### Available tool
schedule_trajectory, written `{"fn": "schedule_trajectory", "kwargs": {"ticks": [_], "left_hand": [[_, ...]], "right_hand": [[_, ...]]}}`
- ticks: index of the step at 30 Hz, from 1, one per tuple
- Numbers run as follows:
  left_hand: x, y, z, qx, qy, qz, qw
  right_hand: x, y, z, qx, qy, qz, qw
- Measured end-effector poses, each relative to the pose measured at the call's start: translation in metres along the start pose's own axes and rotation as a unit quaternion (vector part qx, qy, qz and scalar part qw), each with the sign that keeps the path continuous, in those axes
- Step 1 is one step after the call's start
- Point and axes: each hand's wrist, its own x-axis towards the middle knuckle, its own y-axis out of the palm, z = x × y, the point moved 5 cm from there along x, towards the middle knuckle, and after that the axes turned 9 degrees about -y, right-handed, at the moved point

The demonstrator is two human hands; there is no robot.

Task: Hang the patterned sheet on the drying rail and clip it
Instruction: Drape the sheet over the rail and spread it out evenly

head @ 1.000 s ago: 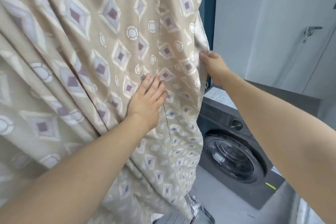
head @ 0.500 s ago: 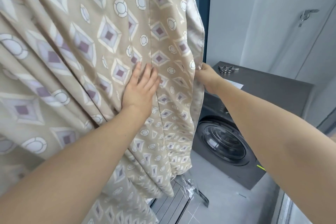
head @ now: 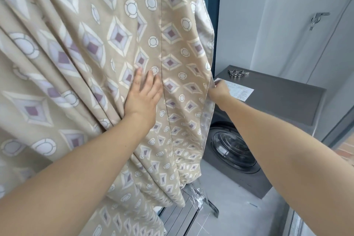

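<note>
I'm looking into a narrow laundry corner with pale walls and a grey floor. On my left the patterned sheet [head: 115,48] hangs in deep folds and fills most of the view; the drying rail itself is above the frame, so I cannot tell how it sits there. My left hand [head: 142,96] lies flat on the cloth, fingers straight and close together. My right hand [head: 220,90] pinches the sheet's right edge. If I tug that edge hard, I judge the unclipped sheet could slide off sideways, or its hem could drag on the floor. Further right, the washing machine [head: 268,113] stands with its door closed, its drum contents unreadable; clips [head: 237,73] and a paper sheet [head: 239,91] rest on top.
</note>
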Motion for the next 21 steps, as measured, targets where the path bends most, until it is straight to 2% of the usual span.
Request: {"fn": "schedule_trajectory", "kwargs": {"ticks": [2, 4, 6, 8, 10, 12, 14, 16, 18, 21], "left_hand": [[-0.004, -0.002, -0.008, 0.004, 0.027, -0.001, 1.000], [-0.008, -0.007, -0.014, 0.015, 0.047, -0.008, 0.999], [-0.009, -0.012, -0.014, 0.020, 0.047, -0.031, 0.998], [-0.006, -0.016, -0.009, 0.024, 0.036, -0.042, 0.998], [-0.004, -0.017, -0.005, 0.029, 0.041, -0.029, 0.998], [-0.006, -0.014, -0.009, 0.028, 0.082, 0.033, 0.996], [-0.021, -0.012, -0.017, 0.048, 0.150, 0.103, 0.982], [-0.040, -0.014, -0.025, 0.089, 0.219, 0.105, 0.966], [-0.052, -0.015, -0.031, 0.101, 0.264, 0.068, 0.957], [-0.054, -0.016, -0.033, 0.040, 0.295, 0.030, 0.954]], "right_hand": [[-0.014, -0.004, -0.009, -0.040, -0.031, -0.087, 0.995], [-0.031, 0.002, -0.022, 0.035, -0.070, -0.110, 0.991], [-0.046, 0.019, -0.035, 0.146, -0.082, -0.039, 0.985], [-0.057, 0.035, -0.041, 0.248, -0.094, 0.063, 0.962], [-0.069, 0.045, -0.042, 0.293, -0.101, 0.163, 0.937], [-0.078, 0.055, -0.047, 0.216, -0.121, 0.258, 0.934], [-0.083, 0.063, -0.060, 0.093, -0.127, 0.305, 0.939], [-0.078, 0.064, -0.076, -0.006, -0.106, 0.273, 0.956], [-0.076, 0.063, -0.083, -0.078, -0.088, 0.235, 0.965], [-0.078, 0.066, -0.086, -0.122, -0.087, 0.200, 0.968]]}}
